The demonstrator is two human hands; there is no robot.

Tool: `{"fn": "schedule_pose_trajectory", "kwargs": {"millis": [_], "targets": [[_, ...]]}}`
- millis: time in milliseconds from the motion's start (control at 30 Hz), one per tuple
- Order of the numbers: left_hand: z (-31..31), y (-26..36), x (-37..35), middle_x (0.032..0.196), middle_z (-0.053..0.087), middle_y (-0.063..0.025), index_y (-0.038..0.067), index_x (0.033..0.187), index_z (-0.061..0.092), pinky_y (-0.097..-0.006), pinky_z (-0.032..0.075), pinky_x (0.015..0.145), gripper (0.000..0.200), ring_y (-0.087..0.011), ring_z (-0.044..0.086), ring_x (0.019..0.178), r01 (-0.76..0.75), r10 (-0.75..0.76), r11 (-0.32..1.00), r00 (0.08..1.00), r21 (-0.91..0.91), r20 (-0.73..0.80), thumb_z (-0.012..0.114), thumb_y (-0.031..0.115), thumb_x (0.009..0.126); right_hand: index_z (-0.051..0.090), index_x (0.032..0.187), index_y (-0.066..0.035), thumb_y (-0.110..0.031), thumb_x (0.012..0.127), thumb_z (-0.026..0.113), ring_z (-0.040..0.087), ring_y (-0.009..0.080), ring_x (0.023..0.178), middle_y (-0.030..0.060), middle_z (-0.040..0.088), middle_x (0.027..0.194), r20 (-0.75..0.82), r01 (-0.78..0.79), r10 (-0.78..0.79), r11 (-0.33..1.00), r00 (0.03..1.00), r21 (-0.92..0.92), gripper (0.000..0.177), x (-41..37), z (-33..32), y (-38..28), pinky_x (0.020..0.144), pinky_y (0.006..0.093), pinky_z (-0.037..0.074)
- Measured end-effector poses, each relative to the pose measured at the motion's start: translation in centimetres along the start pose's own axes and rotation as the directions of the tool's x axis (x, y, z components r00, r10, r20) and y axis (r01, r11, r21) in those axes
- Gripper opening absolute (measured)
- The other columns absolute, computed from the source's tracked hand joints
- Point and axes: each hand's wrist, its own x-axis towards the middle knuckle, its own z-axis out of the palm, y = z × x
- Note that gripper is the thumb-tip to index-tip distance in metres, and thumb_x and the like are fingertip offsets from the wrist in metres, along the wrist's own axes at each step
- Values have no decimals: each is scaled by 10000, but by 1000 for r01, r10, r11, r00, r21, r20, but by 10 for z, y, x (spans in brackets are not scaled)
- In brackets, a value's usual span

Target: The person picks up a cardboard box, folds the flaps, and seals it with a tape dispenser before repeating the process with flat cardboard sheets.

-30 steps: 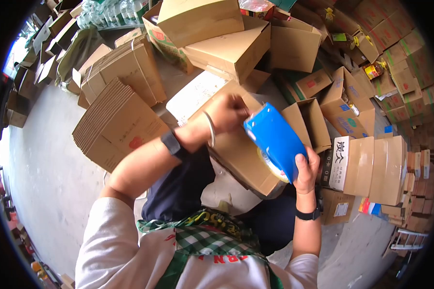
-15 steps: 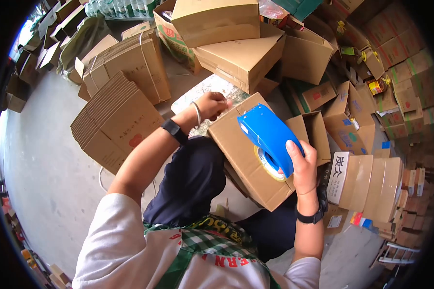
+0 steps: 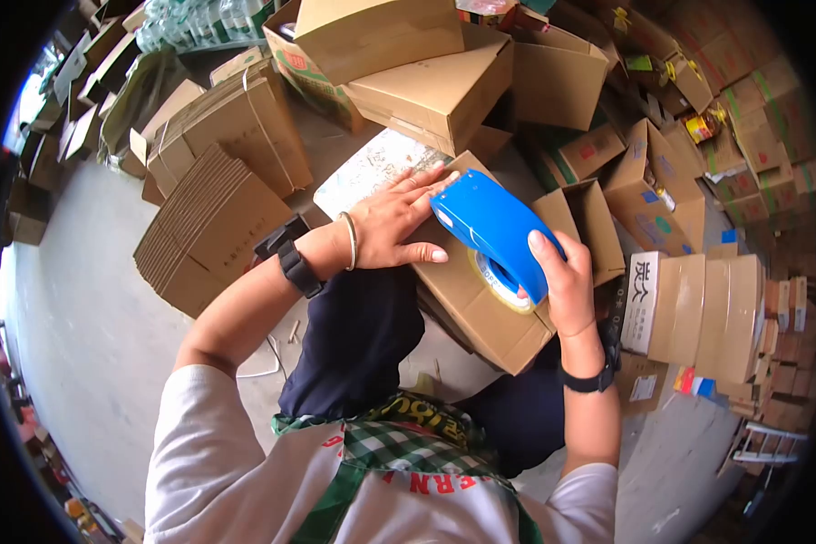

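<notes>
In the head view, my right hand grips a blue tape dispenser by its near end. A roll of clear tape sits in it, with a printed white core. The dispenser's far end rests at the top of a brown cardboard box between my knees. My left hand lies flat on the box's far left part, fingers stretched out and thumb apart, its fingertips close to the dispenser's front end. Whether tape runs under those fingers is hidden.
Flattened cartons stand in a stack at the left, with a tied bundle behind. A speckled white board lies beyond my left hand. Large boxes are piled ahead. Several cartons stand at the right.
My left hand has gone from curled fingers above the box's edge to lying flat on the box. The dispenser, still in my right hand, has shifted slightly left and up in view.
</notes>
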Motion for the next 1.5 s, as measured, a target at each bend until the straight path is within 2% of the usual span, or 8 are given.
{"fn": "schedule_pose_trajectory", "kwargs": {"millis": [300,733,767,900,1167,1267,1367,1500], "targets": [[-9,9,5,1476,232,-115,80,1422,251,-453,66,1117,709,-307,161,1376,1,-53,943,987,332,150,316,557,901,546,693,-4,-242,852,612,414,37,588,-31,499,614,-77,-182,165,909,983,-374,293,-127,-124,1,508,242,350],[-14,10,20,1186,518,-270,107,1316,454,-387,376,984,499,-379,447,1177,317,-311,940,948,-126,65,386,431,944,578,625,47,-346,762,663,547,115,498,132,537,522,20,-404,429,865,903,-297,425,-80,-125,49,480,311,431],[-9,14,24,1186,518,-270,107,1316,454,-387,376,984,499,-379,447,1177,305,-298,944,952,-124,73,386,431,944,626,684,39,-343,748,644,606,212,519,160,580,558,-22,-320,387,728,922,-607,388,-67,-121,73,505,350,464],[26,72,31,1338,381,-269,144,1349,418,-435,243,1069,662,-348,306,1300,352,-309,651,932,673,-189,426,577,848,676,865,-37,-356,778,560,610,371,864,217,629,891,147,-118,320,678,936,-726,350,-44,-76,128,730,414,489],[66,156,44,1469,176,-218,265,1406,320,-544,67,1085,659,-363,134,1373,-104,45,958,974,266,220,390,605,846,667,941,-62,-330,797,539,611,320,940,181,638,964,13,-231,345,656,939,-719,330,-48,-52,102,781,383,484],[40,116,38,1470,189,-205,122,1406,314,-501,79,1095,687,-344,134,1378,-143,220,925,957,-351,191,486,507,863,678,896,-60,-331,797,542,614,343,892,196,638,912,-4,-203,338,556,941,-806,319,-47,-48,112,759,400,487],[11,42,15,1278,470,-227,-54,1235,457,-366,337,1006,553,-325,425,1222,257,-316,948,815,-185,-486,595,332,864,669,772,-13,-353,803,555,604,392,781,233,613,773,-87,-189,189,635,978,-749,360,-66,-50,138,680,443,485],[-15,15,-3,1112,590,-173,-54,1153,517,-301,409,910,549,-230,542,1066,660,-726,571,683,-487,75,571,416,875,649,765,6,-336,792,571,591,407,707,225,608,752,-144,-227,180,643,973,-732,352,-95,-37,142,629,460,472]]}}
